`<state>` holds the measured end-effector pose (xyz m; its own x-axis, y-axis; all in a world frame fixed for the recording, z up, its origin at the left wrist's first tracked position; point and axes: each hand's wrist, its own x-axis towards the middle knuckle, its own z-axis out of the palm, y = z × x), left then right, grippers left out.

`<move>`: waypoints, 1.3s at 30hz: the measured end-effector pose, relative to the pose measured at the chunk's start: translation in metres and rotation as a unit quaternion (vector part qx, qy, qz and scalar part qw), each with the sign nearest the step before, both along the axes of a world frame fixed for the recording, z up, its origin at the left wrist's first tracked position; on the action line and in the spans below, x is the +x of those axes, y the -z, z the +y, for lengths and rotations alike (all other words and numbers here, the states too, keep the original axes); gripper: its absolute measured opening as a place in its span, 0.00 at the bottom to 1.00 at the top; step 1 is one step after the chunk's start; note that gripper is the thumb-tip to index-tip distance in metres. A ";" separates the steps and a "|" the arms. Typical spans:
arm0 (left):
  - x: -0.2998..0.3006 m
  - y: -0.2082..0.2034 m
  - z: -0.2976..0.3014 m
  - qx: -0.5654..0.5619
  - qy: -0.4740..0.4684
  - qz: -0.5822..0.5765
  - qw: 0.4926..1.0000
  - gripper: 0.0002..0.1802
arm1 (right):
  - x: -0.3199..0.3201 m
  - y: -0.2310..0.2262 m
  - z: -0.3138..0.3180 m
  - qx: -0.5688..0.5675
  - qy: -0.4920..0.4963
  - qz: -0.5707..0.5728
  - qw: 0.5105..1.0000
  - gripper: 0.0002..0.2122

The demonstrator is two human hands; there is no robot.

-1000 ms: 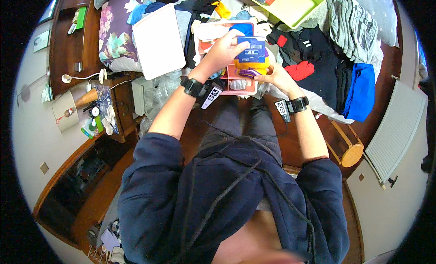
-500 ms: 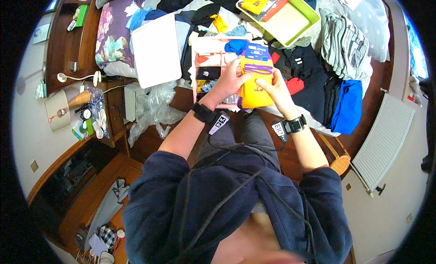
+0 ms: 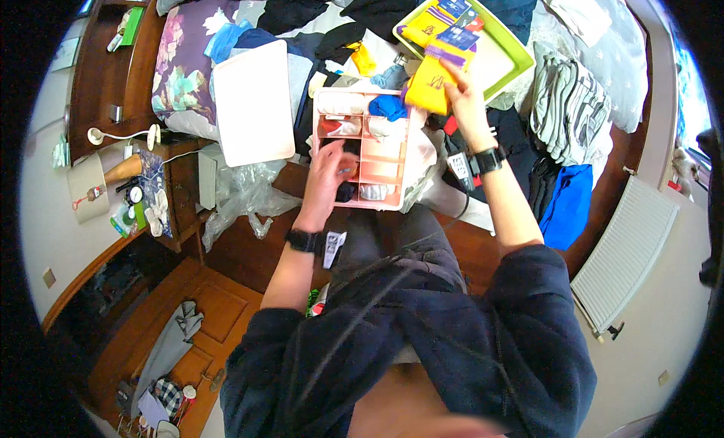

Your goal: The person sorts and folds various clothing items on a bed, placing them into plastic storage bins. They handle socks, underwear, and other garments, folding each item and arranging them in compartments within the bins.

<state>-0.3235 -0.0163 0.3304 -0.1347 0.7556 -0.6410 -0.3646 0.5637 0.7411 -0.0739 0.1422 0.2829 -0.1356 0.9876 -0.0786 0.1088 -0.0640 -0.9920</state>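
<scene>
My right hand (image 3: 467,106) grips a pair of yellow-and-purple socks (image 3: 431,85) with a blue card label at the near left edge of a lime-green bin (image 3: 492,59). Inside that bin lies another carded yellow-and-purple sock pair (image 3: 430,25). Over the left side of a pink divided box (image 3: 383,171), my left hand (image 3: 326,174) has its fingers loosely apart, with nothing visible in them. Small folded clothes fill several of the box's compartments. A blue cloth (image 3: 388,106) lies at its far right corner.
A white lid (image 3: 254,106) with a pink edge lies left of the box, beside crumpled clear plastic (image 3: 249,193). Dark clothes, a striped garment pile (image 3: 569,99) and blue fabric (image 3: 567,208) cover the right of the bed. A radiator (image 3: 626,242) stands at the right wall.
The sock pair has gone from both hands above the pink box to my right hand at the green bin. My left hand has let go and moved left and down over the box.
</scene>
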 end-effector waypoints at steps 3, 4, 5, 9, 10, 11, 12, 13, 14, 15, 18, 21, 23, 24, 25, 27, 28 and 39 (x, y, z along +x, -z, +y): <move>-0.026 0.000 -0.031 -0.022 -0.049 0.017 0.998 0.15 | 0.006 0.026 0.056 0.031 0.019 -0.040 0.999 0.21; -0.033 0.000 -0.041 -0.037 -0.062 0.032 0.997 0.15 | 0.007 0.036 0.074 0.021 0.029 -0.051 0.998 0.22; -0.039 -0.001 -0.051 -0.040 -0.075 0.041 0.996 0.16 | 0.008 0.046 0.090 0.051 0.032 0.020 0.998 0.21; -0.057 -0.003 -0.082 -0.074 -0.121 0.067 0.988 0.17 | 0.010 0.097 0.141 0.025 0.049 0.119 0.991 0.22; -0.061 -0.003 -0.088 -0.089 -0.131 0.073 0.985 0.17 | 0.011 0.110 0.147 -0.004 0.040 0.094 0.995 0.25; -0.064 -0.003 -0.094 -0.094 -0.142 0.079 0.982 0.16 | 0.009 0.123 0.152 -0.082 0.049 0.052 0.994 0.27; -0.067 -0.003 -0.100 -0.102 -0.148 0.075 0.981 0.16 | 0.008 0.134 0.155 -0.156 0.057 0.009 0.986 0.29; -0.071 -0.003 -0.104 -0.106 -0.151 0.070 0.980 0.16 | 0.010 0.139 0.157 -0.229 0.056 0.015 0.972 0.31; -0.074 -0.003 -0.109 -0.110 -0.154 0.064 0.980 0.15 | 0.011 0.142 0.158 -0.203 0.052 -0.024 0.978 0.31; -0.077 -0.003 -0.114 -0.111 -0.160 0.064 0.979 0.14 | 0.011 0.141 0.161 -0.071 0.018 -0.167 0.983 0.31; -0.084 -0.001 -0.123 -0.140 -0.182 0.082 0.970 0.13 | 0.004 0.127 0.161 0.035 0.047 -0.476 0.877 0.34; -0.087 0.001 -0.127 -0.139 -0.193 0.076 0.968 0.13 | -0.010 0.112 0.166 0.229 0.063 -0.580 0.780 0.39; -0.087 0.002 -0.127 -0.129 -0.185 0.084 0.971 0.13 | -0.021 0.112 0.175 0.157 -0.063 -0.646 0.744 0.41; -0.087 0.002 -0.126 -0.136 -0.188 0.081 0.969 0.13 | -0.023 0.115 0.179 0.108 -0.126 -0.673 0.721 0.42; -0.086 0.003 -0.127 -0.134 -0.188 0.075 0.970 0.13 | -0.024 0.120 0.183 0.057 -0.164 -0.697 0.696 0.42; -0.083 0.005 -0.127 -0.140 -0.187 0.069 0.970 0.13 | -0.021 0.132 0.189 0.059 -0.163 -0.707 0.685 0.41; -0.082 0.007 -0.128 -0.147 -0.186 0.070 0.969 0.13 | -0.018 0.139 0.191 0.055 -0.166 -0.714 0.678 0.40; -0.074 0.058 -0.147 -0.218 -0.086 0.147 0.961 0.28 | -0.017 0.170 0.192 0.054 -0.138 -0.722 0.676 0.43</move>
<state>-0.3976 -0.1635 0.2728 -0.4582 0.3741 -0.8063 -0.2910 0.7940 0.5338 -0.0908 0.3344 0.1127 -0.1751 0.9510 -0.2548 0.9617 0.2206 0.1627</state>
